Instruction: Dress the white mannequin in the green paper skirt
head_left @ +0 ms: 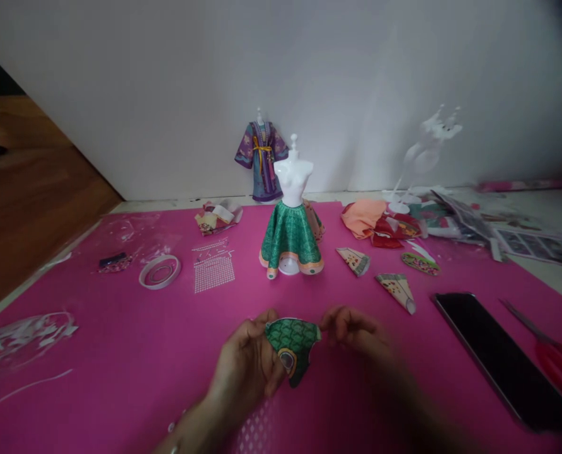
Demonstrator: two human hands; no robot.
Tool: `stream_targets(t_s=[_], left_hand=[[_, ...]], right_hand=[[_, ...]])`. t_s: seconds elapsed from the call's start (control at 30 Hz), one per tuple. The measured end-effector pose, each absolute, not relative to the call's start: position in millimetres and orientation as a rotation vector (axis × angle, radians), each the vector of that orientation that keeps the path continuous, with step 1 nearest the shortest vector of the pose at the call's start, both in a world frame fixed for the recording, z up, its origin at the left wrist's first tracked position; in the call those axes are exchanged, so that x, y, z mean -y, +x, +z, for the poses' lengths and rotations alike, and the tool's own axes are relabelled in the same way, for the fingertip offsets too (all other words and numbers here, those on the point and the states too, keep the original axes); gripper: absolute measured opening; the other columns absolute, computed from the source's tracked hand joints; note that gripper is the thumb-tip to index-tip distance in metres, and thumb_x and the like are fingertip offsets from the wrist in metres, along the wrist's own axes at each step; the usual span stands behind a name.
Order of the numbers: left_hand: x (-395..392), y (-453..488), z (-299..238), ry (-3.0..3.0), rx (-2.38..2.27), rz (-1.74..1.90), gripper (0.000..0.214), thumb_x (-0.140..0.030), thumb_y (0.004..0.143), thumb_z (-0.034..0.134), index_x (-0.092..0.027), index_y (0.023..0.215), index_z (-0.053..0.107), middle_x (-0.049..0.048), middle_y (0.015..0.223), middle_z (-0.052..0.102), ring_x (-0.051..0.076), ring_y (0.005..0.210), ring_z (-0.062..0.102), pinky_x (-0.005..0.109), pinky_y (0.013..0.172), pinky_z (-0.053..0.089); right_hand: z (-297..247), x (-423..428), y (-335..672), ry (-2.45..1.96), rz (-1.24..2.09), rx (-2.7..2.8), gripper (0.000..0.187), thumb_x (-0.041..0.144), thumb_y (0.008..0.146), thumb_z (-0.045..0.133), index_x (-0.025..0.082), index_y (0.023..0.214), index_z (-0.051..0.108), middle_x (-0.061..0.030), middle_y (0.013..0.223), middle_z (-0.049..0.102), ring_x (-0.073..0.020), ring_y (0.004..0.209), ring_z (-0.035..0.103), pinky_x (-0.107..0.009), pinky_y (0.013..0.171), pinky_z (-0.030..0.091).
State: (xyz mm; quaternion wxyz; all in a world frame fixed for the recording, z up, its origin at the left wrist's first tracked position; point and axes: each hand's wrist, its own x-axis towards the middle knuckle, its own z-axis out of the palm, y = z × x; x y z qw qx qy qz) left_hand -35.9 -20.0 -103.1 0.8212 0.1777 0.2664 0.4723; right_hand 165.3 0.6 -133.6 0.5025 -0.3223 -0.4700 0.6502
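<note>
A small green fabric piece (296, 340) with a scale pattern and an orange-ringed oval motif is stretched out low in the middle of the view. My left hand (247, 356) grips its left edge, thumb on top and the other fingers behind it. At the upper right corner of the piece, my right hand (356, 331) has its thumb and forefinger closed in a pinch. Just beyond my hands stands a white mini dress form (293, 180) wearing a green skirt (290, 234) with an orange hem.
Another form in a purple robe (262, 157) stands behind. Tape roll (160, 272) and sticker gems (213, 273) lie left. On the right are patterned fabric pieces (395, 290), a black phone (503, 356), red-handled scissors (552, 356), a fabric pile (365, 217) and a bare form (423, 151).
</note>
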Motion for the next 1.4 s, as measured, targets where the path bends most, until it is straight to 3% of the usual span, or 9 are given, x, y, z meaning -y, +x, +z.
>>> stream_targets(t_s=[0.23,0.43,0.63,0.93,1.07,1.13,1.23,1.3,1.4], left_hand=[[22.1,-35.5,-107.6,0.368,-0.508,1.021,0.008,-0.023,0.075,0.052,-0.016,0.074,0.056,0.0062,0.064,0.075,0.015,0.029,0.059,0.017,0.027,0.036],[24.5,-36.7,-109.9,0.421,-0.522,1.012,0.009,-0.025,0.078,0.049,-0.017,0.074,0.053,0.0082,0.061,0.073,0.014,0.029,0.056,0.016,0.027,0.032],[24.4,-36.7,-107.0,0.410,-0.604,0.991,0.007,-0.025,0.076,0.049,-0.019,0.078,0.052,0.0018,0.046,0.062,0.014,0.028,0.053,0.017,0.030,0.031],[19.2,-32.9,-112.8,0.435,-0.730,1.008,0.010,-0.029,0.072,0.053,-0.021,0.075,0.046,-0.0015,0.051,0.060,0.011,0.027,0.046,0.017,0.025,0.027],[18.6,-31.7,-115.2,0.437,-0.813,1.018,0.012,-0.032,0.079,0.051,-0.020,0.078,0.048,-0.0054,0.045,0.054,0.010,0.024,0.042,0.016,0.025,0.026],[17.0,-32.0,-114.4,0.462,-0.879,1.022,0.015,-0.034,0.084,0.050,-0.019,0.084,0.051,-0.0033,0.053,0.060,0.011,0.028,0.049,0.017,0.025,0.028],[13.3,-35.5,-110.4,0.601,-1.111,1.051,0.027,-0.034,0.084,0.054,-0.017,0.104,0.055,0.0035,0.081,0.068,0.015,0.047,0.061,0.020,0.033,0.039],[11.9,-38.5,-106.8,0.754,-1.308,1.102,0.037,-0.032,0.081,0.061,-0.017,0.114,0.055,0.0015,0.079,0.066,0.014,0.053,0.058,0.022,0.043,0.043],[14.2,-38.3,-102.4,1.075,-1.473,1.264,0.024,-0.025,0.075,0.070,-0.020,0.098,0.065,-0.0009,0.076,0.060,0.013,0.064,0.054,0.023,0.059,0.043]], right_hand=[[-140.2,-2.0,164.3,-0.693,1.616,1.148,0.008,0.026,0.066,0.061,0.020,0.062,0.065,-0.0040,0.076,0.064,-0.0178,0.068,0.054,-0.028,0.061,0.039],[-134.8,-1.0,162.6,-0.688,1.663,1.135,0.010,0.026,0.068,0.063,0.020,0.060,0.066,-0.0036,0.077,0.064,-0.0173,0.071,0.055,-0.028,0.065,0.039],[-120.8,3.5,163.0,-0.729,1.696,1.153,0.013,0.023,0.077,0.062,0.021,0.071,0.074,-0.0017,0.075,0.064,-0.0141,0.067,0.055,-0.026,0.064,0.041],[-113.9,5.6,166.0,-0.785,1.584,1.182,0.015,0.023,0.078,0.064,0.022,0.070,0.075,-0.0012,0.068,0.065,-0.0150,0.066,0.057,-0.027,0.063,0.044],[-115.6,4.6,166.1,-0.925,1.552,1.205,0.016,0.029,0.077,0.064,0.022,0.067,0.074,-0.0013,0.066,0.066,-0.0163,0.065,0.057,-0.028,0.061,0.044],[-117.3,3.2,165.9,-1.091,1.515,1.226,0.016,0.032,0.076,0.065,0.022,0.069,0.074,-0.0012,0.066,0.066,-0.0169,0.063,0.057,-0.028,0.060,0.045],[-117.9,1.5,165.3,-1.260,1.404,1.293,0.017,0.036,0.078,0.065,0.022,0.076,0.075,-0.0043,0.085,0.071,-0.0185,0.072,0.062,-0.029,0.064,0.047],[-117.3,1.2,164.7,-1.287,1.288,1.367,0.019,0.037,0.081,0.064,0.022,0.076,0.075,-0.0068,0.101,0.071,-0.0210,0.084,0.064,-0.030,0.068,0.048],[-117.2,2.7,163.0,-1.294,1.166,1.441,0.022,0.040,0.082,0.063,0.022,0.074,0.074,-0.0084,0.104,0.069,-0.0233,0.092,0.064,-0.031,0.069,0.049]])
